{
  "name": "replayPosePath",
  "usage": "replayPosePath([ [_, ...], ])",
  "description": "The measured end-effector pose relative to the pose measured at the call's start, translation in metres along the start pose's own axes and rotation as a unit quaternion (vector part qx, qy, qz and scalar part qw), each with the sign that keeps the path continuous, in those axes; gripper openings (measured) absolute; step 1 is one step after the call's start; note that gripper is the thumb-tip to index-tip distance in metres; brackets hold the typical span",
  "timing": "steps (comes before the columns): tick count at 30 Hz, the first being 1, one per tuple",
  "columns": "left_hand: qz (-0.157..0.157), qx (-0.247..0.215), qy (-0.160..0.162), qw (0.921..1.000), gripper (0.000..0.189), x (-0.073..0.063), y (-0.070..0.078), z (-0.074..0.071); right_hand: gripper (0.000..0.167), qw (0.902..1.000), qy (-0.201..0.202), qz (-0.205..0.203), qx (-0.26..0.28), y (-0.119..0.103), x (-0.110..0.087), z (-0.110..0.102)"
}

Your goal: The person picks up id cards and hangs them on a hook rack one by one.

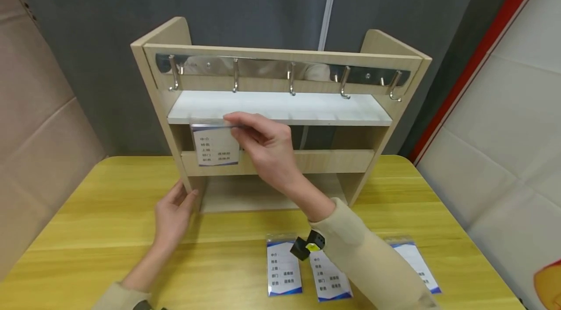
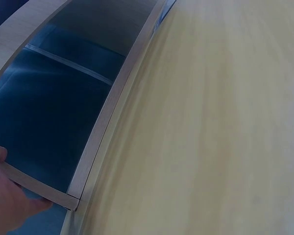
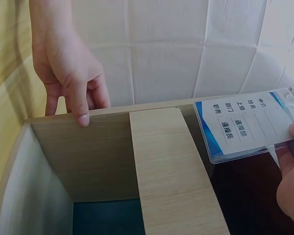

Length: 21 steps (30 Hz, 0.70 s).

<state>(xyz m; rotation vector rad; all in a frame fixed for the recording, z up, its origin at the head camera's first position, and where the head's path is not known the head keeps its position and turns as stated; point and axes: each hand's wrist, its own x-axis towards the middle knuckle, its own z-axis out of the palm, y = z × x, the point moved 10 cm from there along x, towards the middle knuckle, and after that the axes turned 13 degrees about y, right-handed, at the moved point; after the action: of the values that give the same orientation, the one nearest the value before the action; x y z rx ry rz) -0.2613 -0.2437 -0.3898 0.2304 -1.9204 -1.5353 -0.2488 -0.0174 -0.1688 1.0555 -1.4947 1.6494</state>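
Observation:
My right hand pinches a clear-sleeved name badge by its top right corner. The badge hangs upright in front of the left part of a wooden shelf rack, below its white shelf board. In the right wrist view the printed side of the badge shows, with blue corners. Lower down, my left hand grips the rack's left side panel near the table, the thumb on the inner side and the fingers outside. Part of that hand also appears in the left wrist view.
A metal strip with several hooks runs across the rack's top front. Three more badges lie on the yellow wooden table: one left, one in the middle, one right, partly behind my right sleeve. A grey curtain stands behind.

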Motion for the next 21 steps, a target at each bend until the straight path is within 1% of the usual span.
replayPosePath([
  [6, 0.0, -0.008, -0.004, 1.0, 0.048, -0.001, 0.001, 0.0, 0.022, 0.9998, 0.015, -0.013, 0.001, -0.005, 0.008, 0.003],
  [12, 0.003, -0.006, -0.003, 1.0, 0.047, -0.001, 0.001, -0.001, 0.019, 0.999, 0.031, -0.034, -0.002, -0.008, 0.015, 0.009],
  [17, 0.002, -0.016, -0.006, 0.9999, 0.046, -0.001, 0.0, -0.001, 0.021, 0.9979, 0.048, -0.044, -0.001, -0.011, 0.018, 0.013],
  [21, -0.001, -0.017, -0.012, 0.9998, 0.047, -0.001, -0.001, 0.0, 0.023, 0.9972, 0.054, -0.051, -0.001, -0.014, 0.019, 0.018],
])
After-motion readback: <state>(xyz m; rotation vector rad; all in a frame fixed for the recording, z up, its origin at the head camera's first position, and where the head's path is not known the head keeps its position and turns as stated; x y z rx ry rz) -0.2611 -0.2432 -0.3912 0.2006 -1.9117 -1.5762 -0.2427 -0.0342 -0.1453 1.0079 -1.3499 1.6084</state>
